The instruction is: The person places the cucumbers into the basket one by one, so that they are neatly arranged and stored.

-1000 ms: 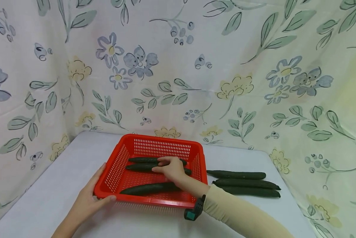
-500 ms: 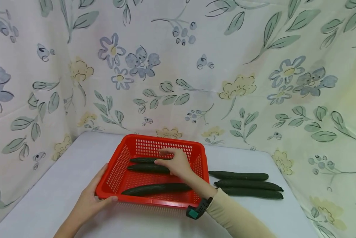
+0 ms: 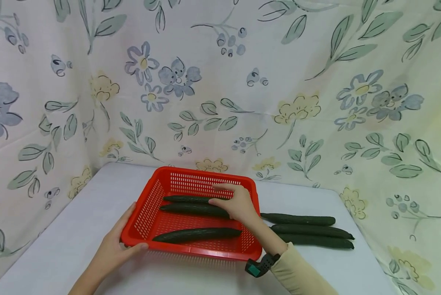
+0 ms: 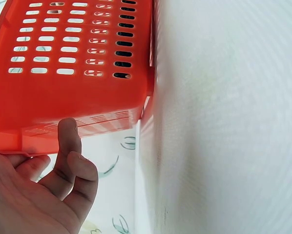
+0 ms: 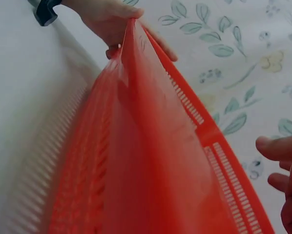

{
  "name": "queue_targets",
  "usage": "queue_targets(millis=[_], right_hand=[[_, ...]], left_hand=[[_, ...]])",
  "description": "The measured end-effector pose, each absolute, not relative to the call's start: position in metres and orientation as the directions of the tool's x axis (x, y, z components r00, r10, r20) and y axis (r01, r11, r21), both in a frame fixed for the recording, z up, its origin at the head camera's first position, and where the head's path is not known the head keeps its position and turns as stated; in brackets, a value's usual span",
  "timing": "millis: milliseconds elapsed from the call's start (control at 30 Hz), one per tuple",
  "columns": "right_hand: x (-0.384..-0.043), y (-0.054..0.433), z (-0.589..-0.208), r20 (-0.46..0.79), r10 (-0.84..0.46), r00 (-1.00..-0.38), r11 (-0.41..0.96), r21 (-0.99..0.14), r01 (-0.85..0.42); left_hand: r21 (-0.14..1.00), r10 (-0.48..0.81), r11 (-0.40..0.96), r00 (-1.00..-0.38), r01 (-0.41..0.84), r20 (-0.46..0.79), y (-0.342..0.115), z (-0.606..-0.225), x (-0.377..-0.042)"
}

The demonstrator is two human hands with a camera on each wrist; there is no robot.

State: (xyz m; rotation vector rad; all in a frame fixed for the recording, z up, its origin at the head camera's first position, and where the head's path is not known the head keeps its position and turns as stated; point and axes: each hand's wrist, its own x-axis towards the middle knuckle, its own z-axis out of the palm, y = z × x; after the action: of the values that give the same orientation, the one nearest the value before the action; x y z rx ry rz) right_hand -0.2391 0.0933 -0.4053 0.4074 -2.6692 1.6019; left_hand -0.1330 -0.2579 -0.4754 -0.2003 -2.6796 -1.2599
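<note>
A red plastic basket with slotted walls stands on the table, held at its left front corner by my left hand. The thumb lies on the front rim, and the fingers wrap the left side from outside. Inside are three dark green cucumbers: a back cucumber and a middle cucumber side by side, and a front cucumber apart near the front wall. My right hand hovers over the basket's right part, thumb and fingers spread with nothing between them. It hides the right ends of the two rear cucumbers.
Three more cucumbers lie beside the basket on the right: an upper cucumber, a middle one and a lower cucumber. A white cloth covers the table. Floral curtain hangs close behind and at the left.
My right hand has lifted off the rear cucumbers and moved right, uncovering the right end of the front cucumber. The left hand keeps its grip. The head view has shifted slightly.
</note>
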Motion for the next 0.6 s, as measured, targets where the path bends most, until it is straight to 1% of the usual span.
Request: queue_targets(millis=[233, 367, 600], right_hand=[[-0.234, 0.126, -0.404, 0.179, -0.162, -0.97, 0.505, -0.829, -0.238], [-0.229, 0.152, -0.404, 0.154, -0.1, -0.983, 0.514, -0.838, -0.184], [-0.218, 0.205, -0.418, 0.104, 0.0, -0.995, 0.468, -0.879, -0.091]], left_hand=[[0.747, 0.047, 0.634, -0.975, 0.198, 0.218, -0.257, -0.475, -0.133], [0.749, 0.047, 0.634, -0.977, 0.19, 0.207, -0.257, -0.475, -0.133], [0.762, 0.05, 0.62, -0.979, 0.185, 0.196, -0.257, -0.475, -0.133]])
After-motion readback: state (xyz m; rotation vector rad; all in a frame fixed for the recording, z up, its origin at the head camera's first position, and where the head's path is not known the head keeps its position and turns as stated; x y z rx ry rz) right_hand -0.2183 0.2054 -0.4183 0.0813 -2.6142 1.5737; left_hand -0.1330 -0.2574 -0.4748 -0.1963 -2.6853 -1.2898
